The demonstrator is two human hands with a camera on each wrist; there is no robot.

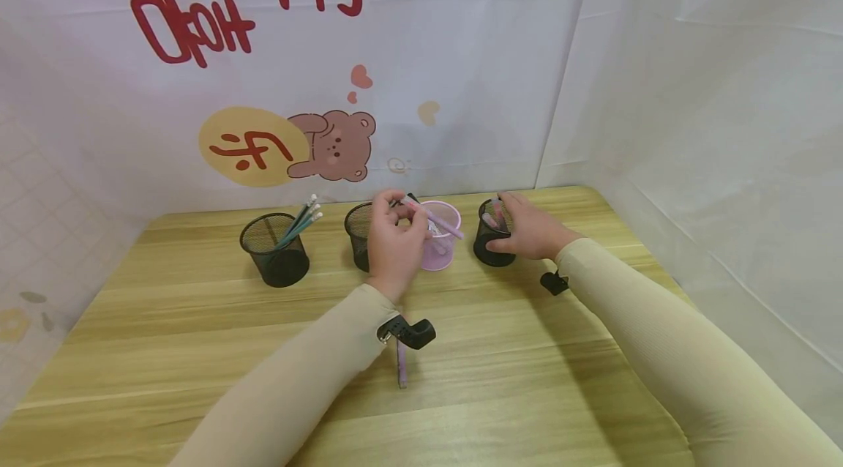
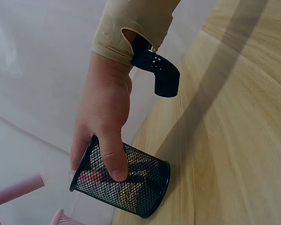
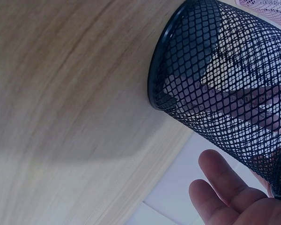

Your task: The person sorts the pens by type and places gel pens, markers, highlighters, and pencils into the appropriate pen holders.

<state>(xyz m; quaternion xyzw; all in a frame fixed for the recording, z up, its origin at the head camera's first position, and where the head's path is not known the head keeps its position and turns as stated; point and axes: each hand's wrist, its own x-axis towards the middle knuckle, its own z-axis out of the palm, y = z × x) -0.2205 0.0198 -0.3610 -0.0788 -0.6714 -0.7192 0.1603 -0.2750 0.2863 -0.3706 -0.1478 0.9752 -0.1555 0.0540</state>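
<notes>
In the head view, my left hand pinches a pale purple pen between thumb and fingers, slanted above a pink mesh pen holder. The same pen enters the left wrist view from the left edge. My right hand grips a black mesh pen holder near its rim, thumb on the near side. That holder stands upright on the table, with pinkish pens inside. In the right wrist view, pens show through its mesh, with fingers beside it.
Farther left stand a black mesh holder with several teal pencils and another black holder, partly behind my left hand. A purple pen lies on the wooden table, partly under my left wrist. A printed curtain hangs behind.
</notes>
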